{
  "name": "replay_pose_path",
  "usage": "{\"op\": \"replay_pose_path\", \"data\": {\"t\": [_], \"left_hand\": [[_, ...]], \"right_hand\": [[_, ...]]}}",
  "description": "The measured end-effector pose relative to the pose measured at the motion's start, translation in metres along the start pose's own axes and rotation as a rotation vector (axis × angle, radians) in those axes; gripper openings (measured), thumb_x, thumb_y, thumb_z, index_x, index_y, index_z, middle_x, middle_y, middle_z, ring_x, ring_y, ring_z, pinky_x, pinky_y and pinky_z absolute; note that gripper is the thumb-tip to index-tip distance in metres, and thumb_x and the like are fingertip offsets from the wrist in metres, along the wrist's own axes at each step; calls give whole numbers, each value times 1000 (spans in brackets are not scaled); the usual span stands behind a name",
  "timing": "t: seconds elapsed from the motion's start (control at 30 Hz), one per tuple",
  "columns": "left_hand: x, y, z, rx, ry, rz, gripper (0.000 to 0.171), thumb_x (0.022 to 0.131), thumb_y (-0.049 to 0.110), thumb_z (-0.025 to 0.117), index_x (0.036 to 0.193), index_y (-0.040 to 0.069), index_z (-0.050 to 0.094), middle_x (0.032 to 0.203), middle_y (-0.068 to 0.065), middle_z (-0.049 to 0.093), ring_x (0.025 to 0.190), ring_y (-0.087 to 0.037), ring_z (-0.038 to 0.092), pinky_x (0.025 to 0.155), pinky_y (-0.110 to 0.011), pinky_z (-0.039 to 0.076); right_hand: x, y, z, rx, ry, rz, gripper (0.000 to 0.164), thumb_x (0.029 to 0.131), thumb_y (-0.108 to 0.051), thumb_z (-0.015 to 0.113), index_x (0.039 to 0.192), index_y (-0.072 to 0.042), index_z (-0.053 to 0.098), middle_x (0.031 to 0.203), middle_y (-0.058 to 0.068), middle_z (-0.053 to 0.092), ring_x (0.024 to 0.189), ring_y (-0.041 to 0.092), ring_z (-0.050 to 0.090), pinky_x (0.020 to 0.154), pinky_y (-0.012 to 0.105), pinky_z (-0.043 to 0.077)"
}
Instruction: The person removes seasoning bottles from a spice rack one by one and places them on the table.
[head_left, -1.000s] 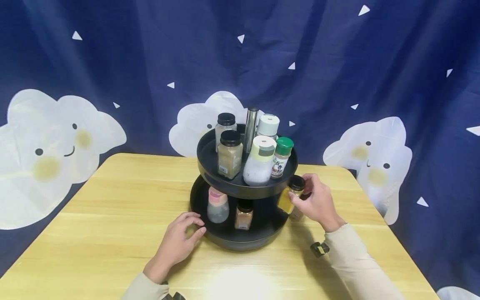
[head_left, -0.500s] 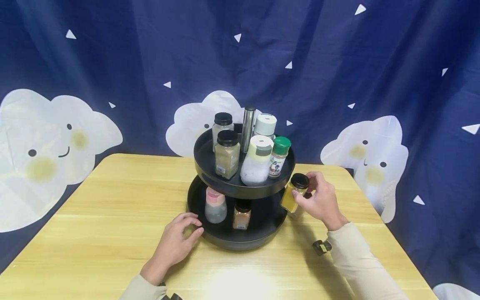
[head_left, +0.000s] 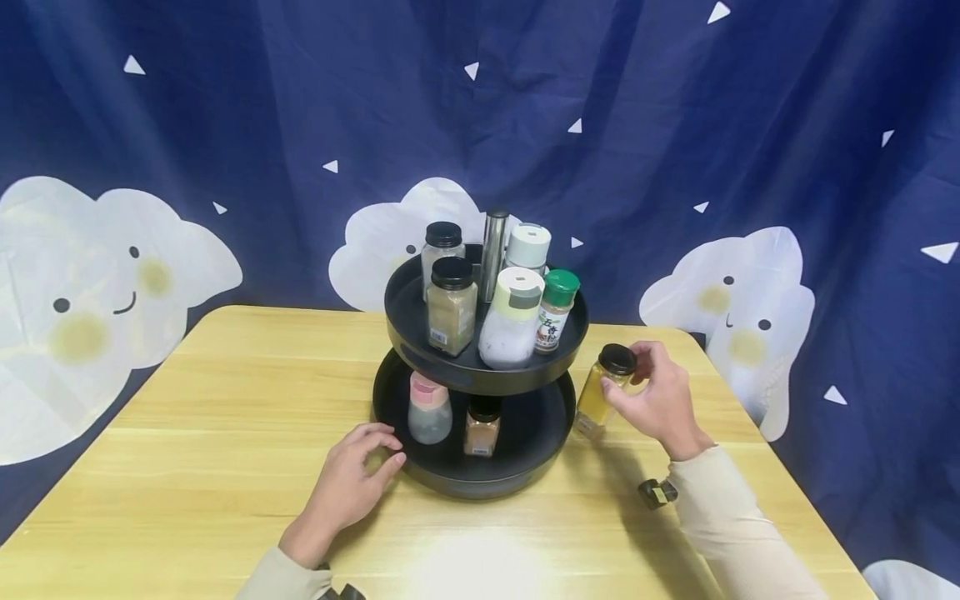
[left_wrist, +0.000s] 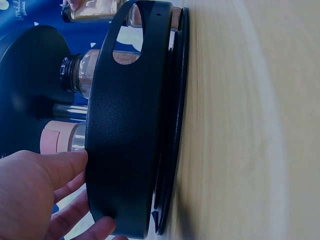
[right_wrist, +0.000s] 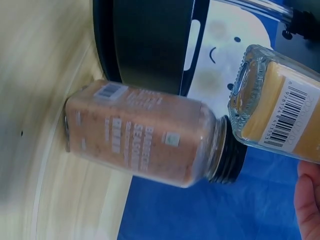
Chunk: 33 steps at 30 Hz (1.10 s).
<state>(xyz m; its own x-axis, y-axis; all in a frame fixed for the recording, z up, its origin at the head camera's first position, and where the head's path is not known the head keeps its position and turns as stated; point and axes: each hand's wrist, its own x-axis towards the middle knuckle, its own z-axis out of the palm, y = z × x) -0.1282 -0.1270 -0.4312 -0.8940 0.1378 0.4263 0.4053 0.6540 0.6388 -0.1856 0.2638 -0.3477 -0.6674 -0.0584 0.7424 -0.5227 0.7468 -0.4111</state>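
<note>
My right hand (head_left: 660,400) pinches a glass spice jar of yellow powder (head_left: 596,400) with a black lid, tilted, beside the lower tier. A jar of barbecue seasoning (right_wrist: 140,135), pinkish brown, stands on the table just under it; the held jar mostly hides it in the head view. My left hand (head_left: 348,479) touches the rim of the lower tray (left_wrist: 125,140) of a black two-tier turntable rack, fingers relaxed. On that tray stand a pink-capped bottle (head_left: 430,408) and a small brown-filled spice jar (head_left: 482,433).
The upper tray (head_left: 480,379) carries several containers: two black-lidded jars, a green-capped shaker (head_left: 555,312), a white bottle with a pale yellow cap (head_left: 512,321) and another white-capped one. A metal post (head_left: 492,254) rises among them. A blue cloud-print curtain hangs behind the wooden table (head_left: 225,400).
My right hand has moved right with the yellow-powder jar, from the edge of the lower tray to outside it. My left hand stays at the tray's rim.
</note>
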Motion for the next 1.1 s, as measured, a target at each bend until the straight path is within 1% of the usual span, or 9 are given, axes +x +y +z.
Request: {"op": "replay_pose_path", "data": {"t": [0.07, 0.13, 0.27, 0.37, 0.5, 0.57, 0.83, 0.97, 1.1], "left_hand": [[0, -1, 0, 1, 2, -1, 11, 79, 10, 74, 84, 15, 65, 107, -14, 66, 101, -34, 61, 87, -56, 49], [0, -1, 0, 2, 9, 8, 12, 78, 10, 75, 84, 15, 65, 107, -13, 66, 100, -34, 61, 87, -56, 49], [1, -3, 2, 3, 21, 31, 12, 78, 10, 75, 84, 15, 65, 106, -13, 66, 99, -33, 61, 86, -54, 50], [1, -3, 2, 0, 19, 33, 12, 78, 11, 75, 84, 15, 65, 106, -13, 66, 99, -32, 61, 86, -54, 50], [0, -3, 2, -3, 12, 20, 13, 78, 10, 75, 84, 15, 65, 107, -13, 66, 100, -33, 61, 87, -54, 50], [0, -4, 2, -2, 13, 18, 13, 78, 10, 75, 84, 16, 65, 107, -13, 66, 101, -33, 61, 87, -55, 49], [2, -3, 3, -8, 8, 10, 12, 79, 12, 74, 84, 16, 65, 108, -13, 66, 102, -34, 60, 88, -56, 48], [1, -3, 2, 0, 5, 4, 12, 79, 12, 75, 84, 17, 65, 108, -13, 66, 102, -33, 60, 88, -55, 49], [-1, -3, 2, 2, 5, -1, 12, 79, 11, 75, 84, 17, 65, 108, -13, 66, 101, -33, 61, 88, -55, 49]], "right_hand": [[0, 1, -2, 2, 5, -5, 47, 57, -7, 78, 95, 4, 53, 69, 13, 63, 58, 20, 56, 49, 39, 50], [0, 2, -4, -2, 11, -10, 47, 56, -6, 78, 95, 4, 53, 69, 13, 63, 58, 19, 55, 48, 37, 49], [0, 3, -8, -4, 30, -17, 47, 55, -5, 78, 94, 5, 53, 68, 13, 63, 57, 18, 54, 50, 21, 46], [-1, 4, -11, 5, 48, -31, 46, 55, -3, 77, 93, 7, 53, 67, 13, 63, 57, 16, 53, 51, 15, 43], [0, 3, -15, 12, 79, -64, 45, 53, 0, 75, 93, 8, 54, 67, 14, 62, 56, 14, 52, 48, 20, 45], [1, 3, -17, 8, 90, -69, 45, 53, 0, 75, 93, 8, 54, 67, 13, 62, 56, 15, 52, 48, 21, 45], [0, 13, -25, -10, 122, -53, 48, 50, 1, 77, 93, 7, 56, 66, 11, 62, 57, 8, 50, 50, 15, 42], [-1, 19, -27, -15, 127, -55, 48, 50, 1, 77, 93, 8, 55, 66, 13, 62, 56, 11, 51, 49, 15, 42], [-3, 20, -29, -30, 129, -47, 46, 53, -1, 75, 93, 7, 55, 64, 12, 61, 54, 13, 51, 48, 16, 42]]}}
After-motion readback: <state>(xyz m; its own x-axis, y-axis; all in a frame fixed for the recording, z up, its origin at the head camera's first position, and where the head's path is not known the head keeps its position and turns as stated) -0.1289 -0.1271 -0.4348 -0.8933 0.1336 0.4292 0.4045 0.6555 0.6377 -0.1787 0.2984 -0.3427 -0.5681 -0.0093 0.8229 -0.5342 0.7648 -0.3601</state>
